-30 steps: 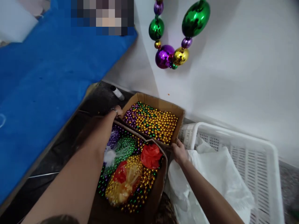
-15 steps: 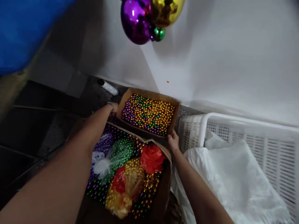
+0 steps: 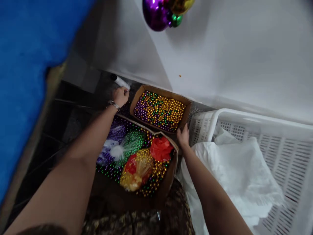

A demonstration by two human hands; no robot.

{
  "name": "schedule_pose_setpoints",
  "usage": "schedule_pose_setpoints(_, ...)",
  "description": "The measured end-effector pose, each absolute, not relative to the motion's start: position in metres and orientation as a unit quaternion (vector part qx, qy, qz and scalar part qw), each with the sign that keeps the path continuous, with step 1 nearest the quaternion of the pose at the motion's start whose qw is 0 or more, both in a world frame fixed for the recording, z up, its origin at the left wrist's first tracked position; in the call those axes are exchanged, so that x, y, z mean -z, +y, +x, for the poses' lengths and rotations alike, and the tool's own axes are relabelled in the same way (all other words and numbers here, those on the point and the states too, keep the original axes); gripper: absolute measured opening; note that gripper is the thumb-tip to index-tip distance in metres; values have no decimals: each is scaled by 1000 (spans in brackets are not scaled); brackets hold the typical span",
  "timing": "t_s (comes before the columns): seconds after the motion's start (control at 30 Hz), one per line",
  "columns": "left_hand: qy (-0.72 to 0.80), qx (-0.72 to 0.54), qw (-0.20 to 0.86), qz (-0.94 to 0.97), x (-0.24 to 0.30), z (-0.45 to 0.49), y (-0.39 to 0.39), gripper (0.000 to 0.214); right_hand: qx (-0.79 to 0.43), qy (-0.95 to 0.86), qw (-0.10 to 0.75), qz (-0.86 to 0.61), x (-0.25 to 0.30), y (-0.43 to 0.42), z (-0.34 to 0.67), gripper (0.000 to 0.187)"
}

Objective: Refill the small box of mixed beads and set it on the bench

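A small cardboard box (image 3: pixel 187 113), filled with shiny gold, purple and green beads (image 3: pixel 162 109), stands by the wall. My left hand (image 3: pixel 121 96), with a bracelet at the wrist, is just off its left end, near a white roll (image 3: pixel 122 83). Its fingers are loosely curled, with no held object visible. At the box's front right corner is my right hand (image 3: pixel 183 135), thumb and finger apart. Closer to me, a larger cardboard box (image 3: pixel 173 169) holds bead strands, a clear-bagged green bundle (image 3: pixel 134 140), a gold bundle (image 3: pixel 137 171) and a red plastic bundle (image 3: pixel 160 148).
To the right stands a white plastic basket (image 3: pixel 217 114) with white woven sacking (image 3: pixel 234 176) in and over it. A blue-covered surface (image 3: pixel 31 58) juts in at left. Shiny purple and gold balls (image 3: pixel 156 16) hang overhead against the white wall (image 3: pixel 232 58).
My left hand has come off the small box's left end and moved up toward the white roll. My right hand's fingers have spread at the corner. The view has shifted.
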State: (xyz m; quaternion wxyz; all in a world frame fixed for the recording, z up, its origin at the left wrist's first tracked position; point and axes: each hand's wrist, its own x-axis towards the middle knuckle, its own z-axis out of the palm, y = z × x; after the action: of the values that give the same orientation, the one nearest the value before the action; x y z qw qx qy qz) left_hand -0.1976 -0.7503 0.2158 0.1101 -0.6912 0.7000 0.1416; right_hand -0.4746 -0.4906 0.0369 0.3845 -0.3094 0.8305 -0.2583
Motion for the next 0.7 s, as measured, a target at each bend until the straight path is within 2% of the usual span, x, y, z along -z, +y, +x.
schedule_pose_setpoints(0.17,681,-138,-29,-719,-256,-168,-675,36,343,753,463,-317,-93,-482,-476,66)
schedule_pose_setpoints(0.33,636,-99,-50,-764,-287,-114,-579,35,413,694,530,-257,-153,-453,-475,67)
schedule_pose_setpoints(0.5,525,-79,-17,-847,-304,-65,-484,39,382,684,578,-227,-203,-416,-467,67)
schedule_pose_setpoints(0.6,477,-106,15,-872,-303,-56,-436,43,362,685,573,-267,-214,-402,-460,66)
schedule_pose_setpoints(0.7,472,-141,7,-870,-296,-62,-410,44,347,702,505,-364,-225,-397,-450,63)
